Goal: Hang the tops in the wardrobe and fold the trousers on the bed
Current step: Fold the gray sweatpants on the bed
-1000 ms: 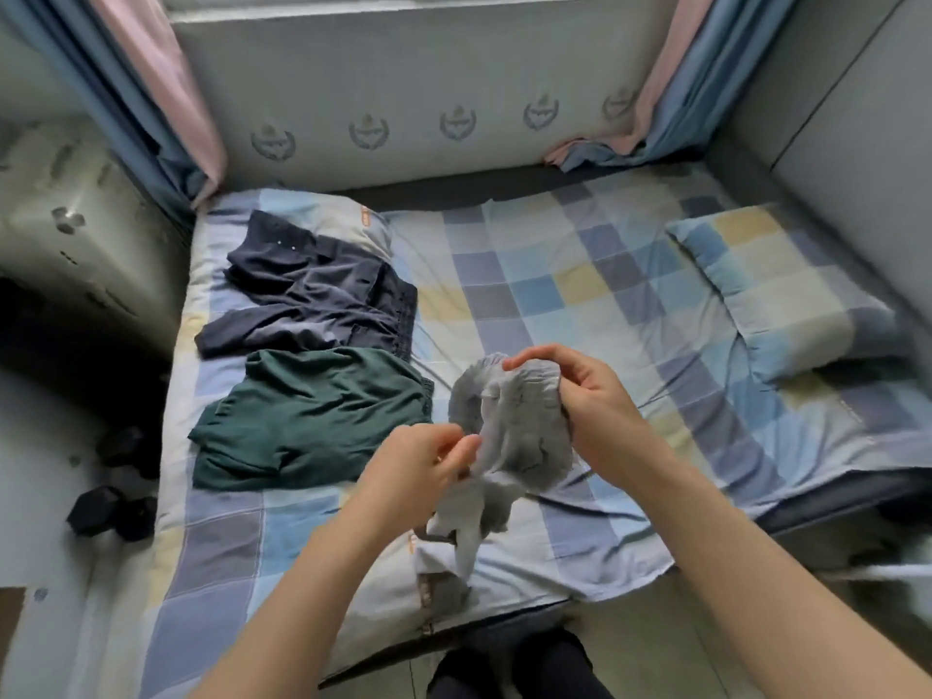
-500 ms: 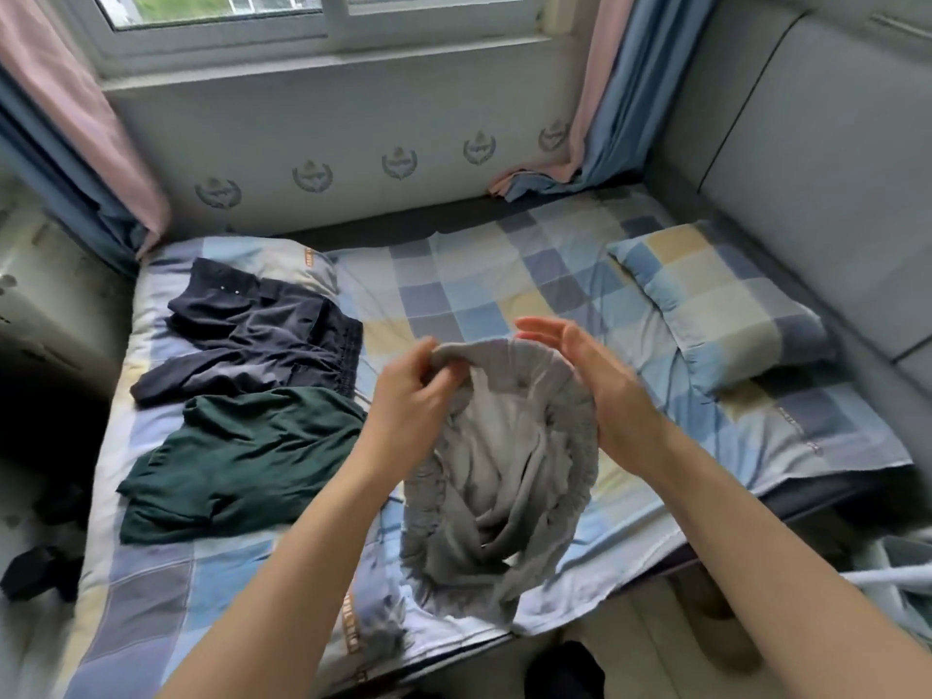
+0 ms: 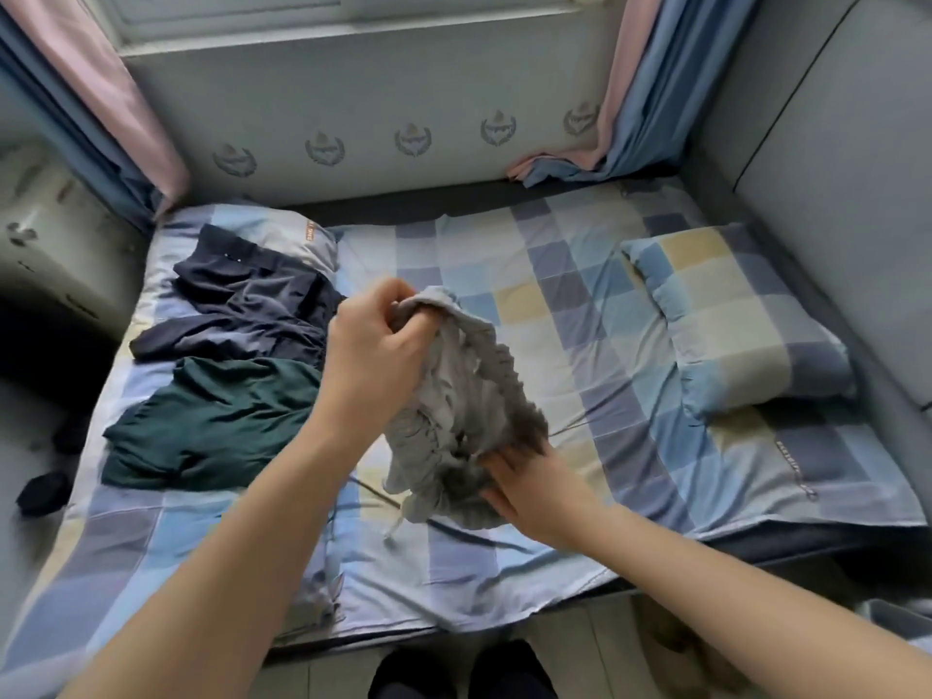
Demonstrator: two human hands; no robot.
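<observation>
A bunched grey garment with a ribbed elastic waistband (image 3: 454,411) hangs above the middle of the checked bed (image 3: 580,345). My left hand (image 3: 375,355) is closed on its upper end, and my right hand (image 3: 529,484) grips its lower end, fingers tucked into the fabric. The garment's shape is hidden in its folds. On the left side of the bed lie a dark navy garment (image 3: 242,315) and, nearer to me, a dark green garment (image 3: 212,421), both spread loosely. No wardrobe is in view.
A checked pillow (image 3: 731,315) lies at the bed's right side against a grey padded wall (image 3: 832,169). Curtains (image 3: 126,93) hang at both back corners under the window. Dark objects (image 3: 43,491) sit on the floor left of the bed.
My right hand has dropped from the garment's top to its lower end, pulling the waistband downward. My left hand keeps the upper end raised. The view has tilted down slightly.
</observation>
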